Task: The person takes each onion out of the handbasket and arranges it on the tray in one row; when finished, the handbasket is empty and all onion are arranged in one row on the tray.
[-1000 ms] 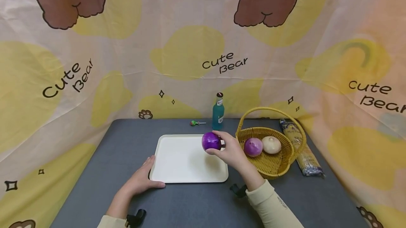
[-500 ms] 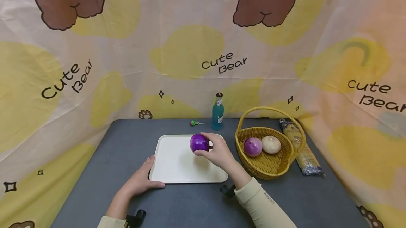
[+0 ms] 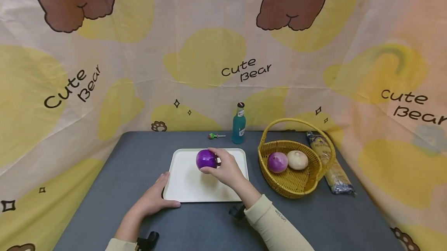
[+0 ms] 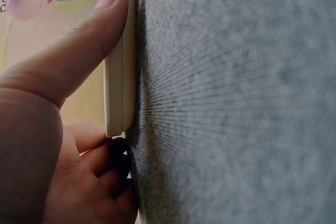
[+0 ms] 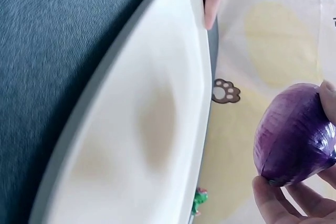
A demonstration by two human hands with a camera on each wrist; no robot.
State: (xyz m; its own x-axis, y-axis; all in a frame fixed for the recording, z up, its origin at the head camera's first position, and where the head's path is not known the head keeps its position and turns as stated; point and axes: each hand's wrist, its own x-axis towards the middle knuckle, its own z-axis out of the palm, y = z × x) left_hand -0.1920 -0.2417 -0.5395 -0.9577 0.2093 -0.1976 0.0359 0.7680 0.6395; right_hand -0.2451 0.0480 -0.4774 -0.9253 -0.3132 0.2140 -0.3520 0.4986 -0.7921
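My right hand [image 3: 227, 167] holds a shiny dark purple onion [image 3: 205, 159] above the white tray [image 3: 190, 189], pinching it between thumb and fingers. In the right wrist view the onion [image 5: 294, 137] is apart from the tray [image 5: 136, 108], with a shadow on the tray's floor. At the tray's near left corner, my left hand [image 3: 155, 196] grips the rim. In the left wrist view the thumb of my left hand [image 4: 68, 72] presses the tray's edge [image 4: 118, 93], while the other fingers bend round the adjoining side.
Right of the tray stands a yellow wicker basket [image 3: 293, 189] with a tall handle, holding a lighter purple onion [image 3: 277, 162] and a white onion [image 3: 297, 160]. A clear bag of pasta [image 3: 331, 165] lies beyond it. Behind the tray are a blue bottle [image 3: 239, 127] and a lollipop [image 3: 213, 136].
My right hand has moved left with the purple onion, from the tray's right part to above its middle. My left hand has stayed at the tray's corner.
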